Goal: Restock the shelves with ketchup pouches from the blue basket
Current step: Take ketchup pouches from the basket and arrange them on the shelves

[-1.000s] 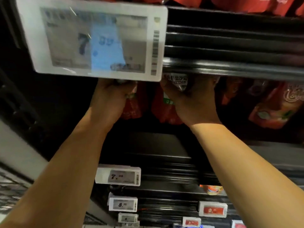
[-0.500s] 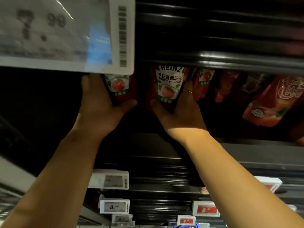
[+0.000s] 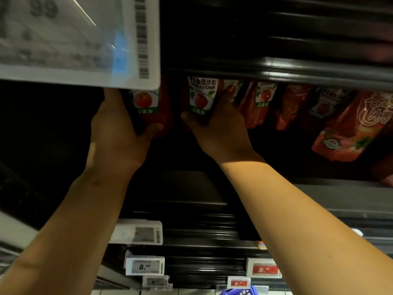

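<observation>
Dark metal shelves [image 3: 276, 69] rise before us, white price tags [image 3: 146, 266] along their edges. Our left hand [image 3: 119, 133] grasps one red ketchup pouch with a tomato label [image 3: 148, 107] on the upper shelf; our right hand [image 3: 217, 126] grasps its neighbour [image 3: 201, 96]. Below, the blue basket [image 3: 240, 291] peeks in.

2 red ketchup pouches [image 3: 148, 105] upright on shelf [image 3: 276, 69], blue basket [image 3: 238, 291] below

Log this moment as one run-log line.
left hand grips red ketchup pouch | right hand grips second red ketchup pouch | both on dark shelf | blue basket below
</observation>
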`<state>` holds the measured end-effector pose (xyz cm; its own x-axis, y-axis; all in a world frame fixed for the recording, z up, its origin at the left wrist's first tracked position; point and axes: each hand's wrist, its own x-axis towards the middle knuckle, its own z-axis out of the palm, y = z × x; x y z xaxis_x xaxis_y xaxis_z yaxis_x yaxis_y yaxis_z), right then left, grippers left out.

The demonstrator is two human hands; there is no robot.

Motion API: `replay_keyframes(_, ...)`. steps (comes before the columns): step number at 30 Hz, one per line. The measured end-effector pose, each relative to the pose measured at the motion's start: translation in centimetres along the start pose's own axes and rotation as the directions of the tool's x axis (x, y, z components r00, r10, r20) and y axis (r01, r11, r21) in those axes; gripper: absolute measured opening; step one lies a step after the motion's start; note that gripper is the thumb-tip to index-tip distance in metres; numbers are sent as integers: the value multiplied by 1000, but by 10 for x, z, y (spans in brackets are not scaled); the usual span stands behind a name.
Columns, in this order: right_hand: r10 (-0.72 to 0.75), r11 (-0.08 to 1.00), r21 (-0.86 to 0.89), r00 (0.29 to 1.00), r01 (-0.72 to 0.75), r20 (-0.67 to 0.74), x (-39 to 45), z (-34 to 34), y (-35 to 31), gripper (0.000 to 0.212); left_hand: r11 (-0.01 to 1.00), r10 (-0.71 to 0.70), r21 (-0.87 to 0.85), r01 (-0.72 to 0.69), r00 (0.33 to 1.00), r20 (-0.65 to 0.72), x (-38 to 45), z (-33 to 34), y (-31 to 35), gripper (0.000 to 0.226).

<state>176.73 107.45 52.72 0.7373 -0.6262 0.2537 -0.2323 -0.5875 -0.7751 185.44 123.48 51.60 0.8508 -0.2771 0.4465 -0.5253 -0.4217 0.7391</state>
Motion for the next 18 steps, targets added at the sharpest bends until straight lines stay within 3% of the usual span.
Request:
replay_keyframes(6,-12,999,-43,1000,11,-17,-15,-7,12,71,994,-8,106,8,1000,-5,0,2,2,86)
replay_keyframes(10,42,999,-27,997,-43,-59,-12,-10,16,69,990,-42,138,37,999,33,2,3,3,89)
replay_keyframes(18,14,996,-90,998,-20,-69,5,1,14,63,986,-68,153,60,996,49,8,4,4,79)
